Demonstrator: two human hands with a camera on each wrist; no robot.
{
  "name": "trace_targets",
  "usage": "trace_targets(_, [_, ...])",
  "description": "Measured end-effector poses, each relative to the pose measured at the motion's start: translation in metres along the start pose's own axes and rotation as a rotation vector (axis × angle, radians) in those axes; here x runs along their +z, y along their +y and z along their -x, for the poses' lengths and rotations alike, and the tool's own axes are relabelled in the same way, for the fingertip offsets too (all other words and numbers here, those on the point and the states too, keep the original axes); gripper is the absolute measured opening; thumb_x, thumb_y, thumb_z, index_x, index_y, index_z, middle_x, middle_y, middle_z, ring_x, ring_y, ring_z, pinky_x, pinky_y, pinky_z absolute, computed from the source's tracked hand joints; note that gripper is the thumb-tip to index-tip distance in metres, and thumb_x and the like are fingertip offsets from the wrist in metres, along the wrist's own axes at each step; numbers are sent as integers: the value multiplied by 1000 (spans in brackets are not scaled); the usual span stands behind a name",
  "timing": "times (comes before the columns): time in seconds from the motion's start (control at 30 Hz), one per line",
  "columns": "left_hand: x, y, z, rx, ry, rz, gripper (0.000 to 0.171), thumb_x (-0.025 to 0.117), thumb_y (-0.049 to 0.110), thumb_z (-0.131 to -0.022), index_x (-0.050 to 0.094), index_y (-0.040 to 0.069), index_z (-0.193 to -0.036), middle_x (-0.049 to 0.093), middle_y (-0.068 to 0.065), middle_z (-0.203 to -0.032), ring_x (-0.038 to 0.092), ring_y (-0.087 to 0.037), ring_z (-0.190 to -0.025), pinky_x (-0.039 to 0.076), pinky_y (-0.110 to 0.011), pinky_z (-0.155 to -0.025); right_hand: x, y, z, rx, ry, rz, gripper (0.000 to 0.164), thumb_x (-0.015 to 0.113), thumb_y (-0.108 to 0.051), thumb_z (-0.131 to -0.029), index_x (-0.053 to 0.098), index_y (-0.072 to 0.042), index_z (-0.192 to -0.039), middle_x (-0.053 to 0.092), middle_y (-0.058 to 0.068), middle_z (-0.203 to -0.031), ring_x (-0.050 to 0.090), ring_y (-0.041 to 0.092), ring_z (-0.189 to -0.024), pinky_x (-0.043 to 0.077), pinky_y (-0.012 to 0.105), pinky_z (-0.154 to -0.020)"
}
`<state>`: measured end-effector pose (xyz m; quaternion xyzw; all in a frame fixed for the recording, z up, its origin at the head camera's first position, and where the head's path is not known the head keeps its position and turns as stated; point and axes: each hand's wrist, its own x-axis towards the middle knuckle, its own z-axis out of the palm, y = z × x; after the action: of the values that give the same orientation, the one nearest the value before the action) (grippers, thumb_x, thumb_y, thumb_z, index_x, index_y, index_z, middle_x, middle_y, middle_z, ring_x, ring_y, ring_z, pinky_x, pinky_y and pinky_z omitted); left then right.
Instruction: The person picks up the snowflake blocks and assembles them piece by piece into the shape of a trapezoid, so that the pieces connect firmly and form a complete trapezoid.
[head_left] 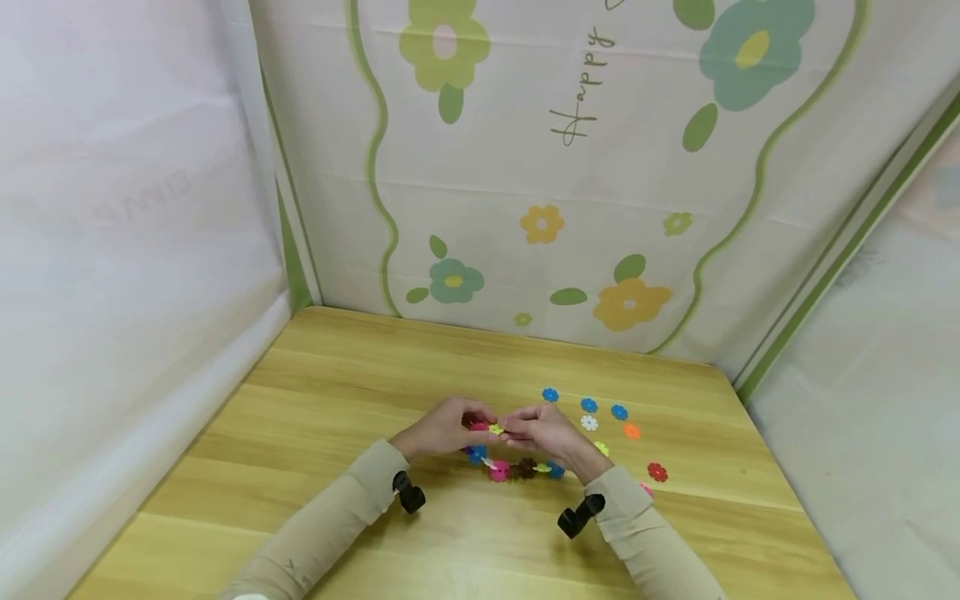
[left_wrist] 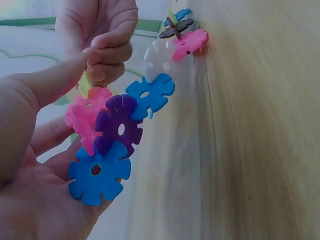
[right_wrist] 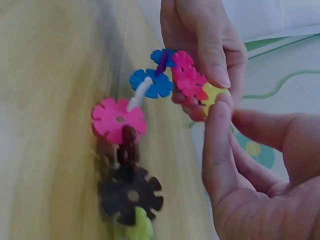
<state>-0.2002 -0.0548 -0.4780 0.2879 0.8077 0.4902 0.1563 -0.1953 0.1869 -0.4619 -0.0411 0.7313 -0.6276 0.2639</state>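
A chain of slotted plastic flower discs hangs between my hands and lies on the tabletop. My left hand (head_left: 444,429) holds its upper end, thumb and fingers about the pink discs (right_wrist: 187,75) and a yellow disc (right_wrist: 214,97). From the other side my right hand (head_left: 551,433) pinches that yellow disc at its edge, so the fingertips of both hands nearly meet. Below the pink ones come a purple disc (left_wrist: 119,125) and a blue disc (left_wrist: 100,172). Further along are a white disc (left_wrist: 161,62), another pink disc (right_wrist: 119,120) and a dark brown disc (right_wrist: 132,200).
Loose discs lie right of my hands on the wooden table (head_left: 337,358): several blue ones (head_left: 588,405), a white one (head_left: 589,423), an orange one (head_left: 632,431) and a red one (head_left: 657,472). Flower-printed fabric walls (head_left: 480,167) enclose the table at the back and sides.
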Motion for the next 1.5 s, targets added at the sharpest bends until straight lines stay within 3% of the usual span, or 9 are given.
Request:
trace_targets(0.2, [-2,-1,2,-11,17,20,25,76,28,-100,77,10,-118,73,1,-98,61,-12,-80,54,-25,-70,-32,-9,-2,-104,72,238,42,70,-26,-104,68,7,-130,74,27,-120,74,39,-110,61,48,-97])
trace_targets(0.43, [-5,-2,6,-12,19,38,28,76,30,-100,77,9,-119,73,3,-100,62,-13,-84,55,-25,-72,-74,-7,-18,-196,300,757,32,70,-21,-103,71,2,-126,75,15,-113,71,27,-101,61,41,-85])
trace_targets(0.53, [-6,-4,7,-14,26,41,28,76,31,-100,76,10,-119,72,3,-101,62,-14,-85,55,-25,-72,-81,0,-33,-206,327,849,40,71,-18,-103,66,8,-133,73,18,-117,70,28,-106,61,46,-92])
trace_targets(0.63, [-5,-4,6,-6,29,32,27,75,31,-100,76,11,-118,72,4,-101,62,-14,-85,55,-25,-72,-83,7,-45,-208,352,909,30,71,-16,-102,69,10,-117,67,14,-90,62,22,-81,57,41,-80])
trace_targets(0.73, [-4,-4,7,2,26,20,25,75,32,-100,77,14,-118,73,5,-100,63,-14,-84,55,-25,-72,-84,14,-52,-212,358,933,26,71,-14,-102,65,8,-92,47,5,-68,41,16,-62,43,34,-67])
trace_targets(0.8, [-4,-3,8,-5,25,19,24,76,32,-100,77,16,-117,73,5,-100,63,-13,-85,55,-26,-72,-83,18,-54,-207,365,930,26,72,-13,-101,65,5,-84,47,3,-66,39,15,-60,42,33,-66])
trace_targets(0.93, [-4,-1,10,-23,34,30,23,76,33,-100,76,18,-117,73,5,-101,64,-15,-86,56,-27,-73,-82,21,-50,-172,388,888,12,75,-11,-99,75,0,-101,71,11,-94,62,19,-80,57,39,-78])
trace_targets(1.03, [-4,1,11,-27,38,36,24,76,32,-99,76,17,-117,72,4,-102,64,-16,-88,57,-28,-74,-81,19,-43,-132,386,826,15,75,-12,-99,72,0,-108,71,15,-107,66,23,-92,59,43,-85])
trace_targets(1.5, [-4,5,12,-9,31,18,26,76,32,-99,76,15,-119,73,3,-102,64,-15,-88,56,-27,-75,-59,-5,3,-313,286,623,5,76,-12,-99,74,-10,-103,73,6,-98,71,25,-91,59,29,-76])
